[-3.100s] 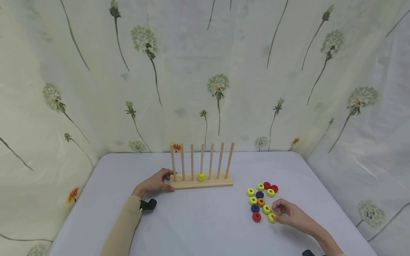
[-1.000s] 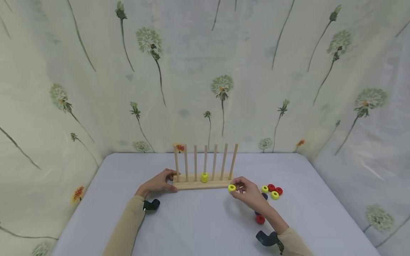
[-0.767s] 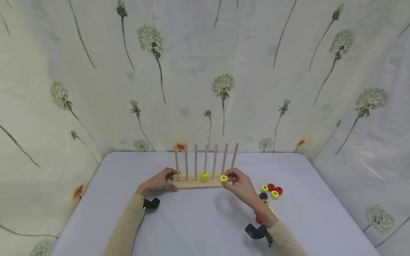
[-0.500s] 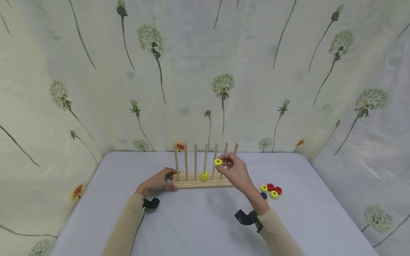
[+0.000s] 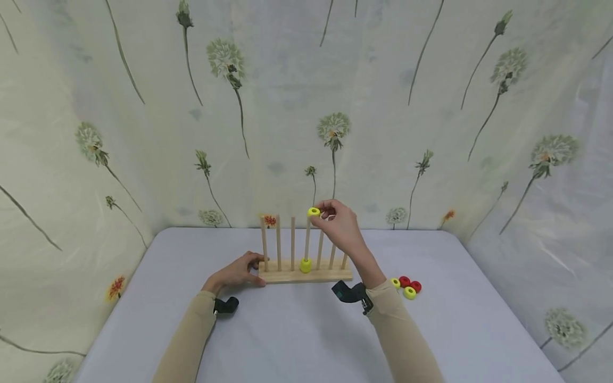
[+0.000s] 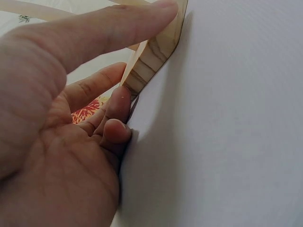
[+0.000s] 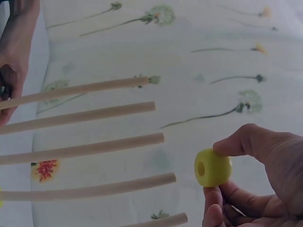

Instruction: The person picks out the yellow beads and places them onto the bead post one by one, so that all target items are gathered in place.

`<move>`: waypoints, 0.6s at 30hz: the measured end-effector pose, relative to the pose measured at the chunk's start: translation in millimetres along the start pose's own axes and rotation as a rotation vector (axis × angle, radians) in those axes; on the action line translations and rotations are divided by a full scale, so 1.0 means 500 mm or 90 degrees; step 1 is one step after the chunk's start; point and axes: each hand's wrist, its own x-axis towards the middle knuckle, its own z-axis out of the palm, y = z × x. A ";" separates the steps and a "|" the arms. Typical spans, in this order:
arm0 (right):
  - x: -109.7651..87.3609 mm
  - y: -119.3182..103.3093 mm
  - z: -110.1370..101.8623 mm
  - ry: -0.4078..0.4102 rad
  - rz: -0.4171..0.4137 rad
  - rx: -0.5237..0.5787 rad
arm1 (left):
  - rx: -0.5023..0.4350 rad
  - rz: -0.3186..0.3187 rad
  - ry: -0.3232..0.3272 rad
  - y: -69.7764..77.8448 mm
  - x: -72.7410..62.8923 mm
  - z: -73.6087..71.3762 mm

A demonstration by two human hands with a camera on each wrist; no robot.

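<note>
A wooden peg rack [image 5: 282, 277] with a row of upright pegs stands toward the back of the table. My left hand [image 5: 238, 269] grips the left end of its base, thumb in front and fingers behind; the base's end grain [image 6: 147, 66] shows between them in the left wrist view. Between thumb and fingertips, my right hand [image 5: 341, 226] pinches a yellow bead [image 5: 313, 212] at the top of the middle peg. In the right wrist view that yellow bead [image 7: 215, 169] is just off the peg tips, its hole facing them. Another yellow bead [image 5: 305, 266] sits low on the middle peg.
Loose red beads [image 5: 415, 287] and yellow beads [image 5: 409, 292] lie on the white table [image 5: 268, 330] to the right; my right forearm hides others. A flower-printed cloth [image 5: 278, 106] hangs behind the table's back edge.
My right hand has picked a yellow bead from the loose group, carried it left to the rack and raised it to the middle peg's top. My left hand keeps its grip on the base.
</note>
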 end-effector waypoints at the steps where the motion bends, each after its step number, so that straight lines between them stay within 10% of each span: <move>1: 0.003 -0.001 0.002 -0.001 0.007 0.000 | 0.000 -0.002 0.000 -0.001 0.000 0.001; 18: 0.028 0.000 0.019 -0.014 0.048 -0.046 | 0.000 -0.008 0.002 -0.001 0.000 0.000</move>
